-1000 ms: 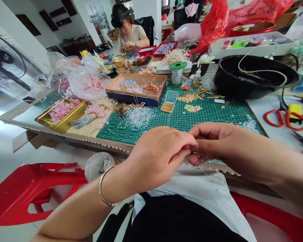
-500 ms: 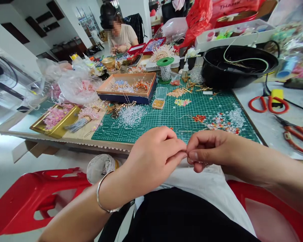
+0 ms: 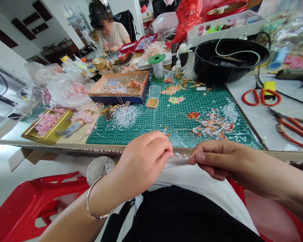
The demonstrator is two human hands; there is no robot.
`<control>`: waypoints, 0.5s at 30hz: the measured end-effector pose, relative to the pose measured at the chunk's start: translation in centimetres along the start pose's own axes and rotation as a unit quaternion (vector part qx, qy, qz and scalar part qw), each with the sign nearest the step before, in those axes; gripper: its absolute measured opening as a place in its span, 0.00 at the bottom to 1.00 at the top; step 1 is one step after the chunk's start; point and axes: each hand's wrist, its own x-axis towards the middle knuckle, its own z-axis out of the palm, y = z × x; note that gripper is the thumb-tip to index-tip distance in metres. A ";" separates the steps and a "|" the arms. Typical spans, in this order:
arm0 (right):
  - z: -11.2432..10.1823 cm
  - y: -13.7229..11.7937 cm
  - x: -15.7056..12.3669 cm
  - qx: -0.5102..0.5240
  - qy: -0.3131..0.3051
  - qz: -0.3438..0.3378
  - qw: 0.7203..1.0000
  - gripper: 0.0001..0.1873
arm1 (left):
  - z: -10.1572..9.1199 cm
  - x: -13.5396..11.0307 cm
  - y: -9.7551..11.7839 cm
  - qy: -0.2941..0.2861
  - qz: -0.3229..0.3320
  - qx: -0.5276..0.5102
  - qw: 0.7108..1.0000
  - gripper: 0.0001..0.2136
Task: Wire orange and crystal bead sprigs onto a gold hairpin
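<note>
Between my hands, at the table's front edge, stretches a short strand of clear beads [image 3: 179, 155], apparently on thin wire. The fingers of my left hand [image 3: 147, 158] are closed on its left end, and the fingertips are partly hidden behind the hand. My right hand [image 3: 212, 158] pinches the other end between thumb and forefinger. Just beyond my left hand lie small orange beads [image 3: 166, 129] on the green cutting mat [image 3: 156, 125]. Past my right hand rests a pile of wired clear and orange bead sprigs [image 3: 213, 125], with an orange cluster [image 3: 193, 115] beside it.
Loose clear beads [image 3: 125, 117] lie before a shallow box [image 3: 118, 95]. Pliers [image 3: 293, 126] and red-handled scissors [image 3: 261, 96] are at the right, near a black basin [image 3: 229, 72]. A gold tray [image 3: 47, 126] of pink flowers stands left. A person [image 3: 113, 33] sits across the table.
My hands have moved apart, the left one leftward and the right one slightly right, so the clear bead strand now shows between them. The view has shifted a little to the right.
</note>
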 end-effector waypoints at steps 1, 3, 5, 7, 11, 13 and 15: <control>0.0 0.1 0.0 -0.002 0.001 0.008 1.000 0.21 | 0.0 0.1 0.0 -0.009 -0.014 -0.012 1.000 0.08; 0.0 0.3 0.0 0.004 -0.001 0.023 1.000 0.20 | 0.0 0.2 -0.2 -0.035 -0.050 -0.037 0.997 0.08; 0.1 0.5 0.0 0.025 -0.002 0.032 0.999 0.19 | -0.1 0.3 -0.3 -0.071 -0.086 -0.058 0.992 0.08; 0.3 0.7 0.1 0.044 0.005 0.028 0.999 0.17 | -0.2 0.2 -0.4 -0.105 -0.110 -0.070 0.986 0.07; 0.8 1.2 0.4 0.054 0.024 0.018 0.998 0.17 | 0.1 -0.1 0.4 -0.019 -0.099 -0.022 0.995 0.08; 1.2 1.4 0.6 0.058 0.027 0.018 0.998 0.17 | 0.6 -0.1 1.2 0.017 -0.052 0.003 0.998 0.10; 1.5 1.5 0.7 0.063 0.022 0.020 0.998 0.17 | 1.4 0.1 1.9 -0.039 -0.022 -0.017 0.999 0.10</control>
